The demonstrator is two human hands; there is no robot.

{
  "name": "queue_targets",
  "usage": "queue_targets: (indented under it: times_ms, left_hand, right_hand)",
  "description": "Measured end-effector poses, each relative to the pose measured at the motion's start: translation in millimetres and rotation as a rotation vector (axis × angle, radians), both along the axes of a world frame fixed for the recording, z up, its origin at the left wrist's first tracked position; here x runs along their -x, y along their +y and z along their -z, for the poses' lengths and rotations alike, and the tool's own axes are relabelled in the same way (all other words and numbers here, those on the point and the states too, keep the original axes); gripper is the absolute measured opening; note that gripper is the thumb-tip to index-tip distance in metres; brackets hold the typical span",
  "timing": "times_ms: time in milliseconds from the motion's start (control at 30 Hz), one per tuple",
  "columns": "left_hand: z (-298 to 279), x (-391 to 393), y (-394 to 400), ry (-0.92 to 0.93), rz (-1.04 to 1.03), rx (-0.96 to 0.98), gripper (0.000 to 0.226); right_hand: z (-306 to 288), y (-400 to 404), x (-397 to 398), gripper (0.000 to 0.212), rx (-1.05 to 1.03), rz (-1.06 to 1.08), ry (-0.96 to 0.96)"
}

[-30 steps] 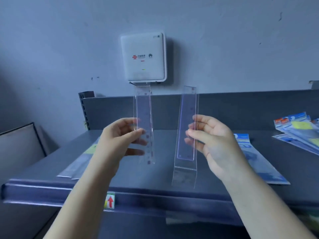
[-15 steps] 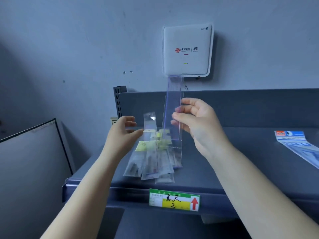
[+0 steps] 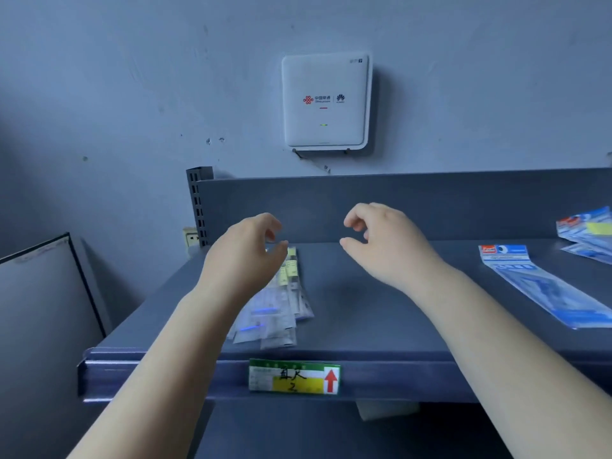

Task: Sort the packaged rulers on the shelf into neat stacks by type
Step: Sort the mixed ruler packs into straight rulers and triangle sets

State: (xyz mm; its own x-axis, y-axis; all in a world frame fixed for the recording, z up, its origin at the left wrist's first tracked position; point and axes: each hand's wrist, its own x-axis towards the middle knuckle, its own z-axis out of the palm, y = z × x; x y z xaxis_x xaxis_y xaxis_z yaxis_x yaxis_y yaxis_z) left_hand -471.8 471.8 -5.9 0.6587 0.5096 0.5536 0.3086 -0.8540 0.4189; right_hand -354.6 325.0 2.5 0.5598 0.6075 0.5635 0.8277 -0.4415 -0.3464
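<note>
Both my hands hang above the shelf with nothing in them. My left hand (image 3: 246, 256) has its fingers loosely curled, thumb and forefinger tips close together but pinching nothing that I can make out, and it hovers right over the far end of the clear ruler packs (image 3: 281, 306). My right hand (image 3: 384, 240) is likewise slack, fingers bent and empty, out over the bare middle of the shelf (image 3: 381, 313). The clear packs lie in a rough, fanned pile on the left part of the shelf, partly hidden under my left wrist; their long axes run from the near edge toward the back panel, leaning a little, and the near ends splay apart unevenly. That pile sits directly below and just near of my left hand, so that hand is plainly the closer one; my right would have to cross leftward to reach it. I judge the next job is squaring this pile, and for that the grip should come across the short width, with the packs pushed along their length. Off to the right, well apart from both hands, a blue ruler pack (image 3: 543, 286) lies alone, angled from far left to near right, and beyond it at the far right edge is a small heap of more blue packs (image 3: 586, 233). My right hand is the nearer to those. A price label (image 3: 294, 376) sits on the near lip of the shelf below the clear pile, and a white router box (image 3: 326, 101) hangs on the wall above.
</note>
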Motion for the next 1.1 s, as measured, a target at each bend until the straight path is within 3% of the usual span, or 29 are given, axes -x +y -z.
queue_targets:
  times_ms: [267,567,1100]
  left_hand:
    - [-3,-79,-123,0.103,0.079,-0.239,0.03]
    - [11,-170,-280,0.121,0.209,-0.324,0.029]
    - [27,-276,-440,0.235,0.384,-0.291,0.032]
  right_hand:
    - [6,-122,-53,0.025,0.191,0.205,-0.136]
    - [18,-278,-113,0.023,0.247,0.338,-0.188]
    - [43,-456,-205,0.025,0.201,0.459,0.008]
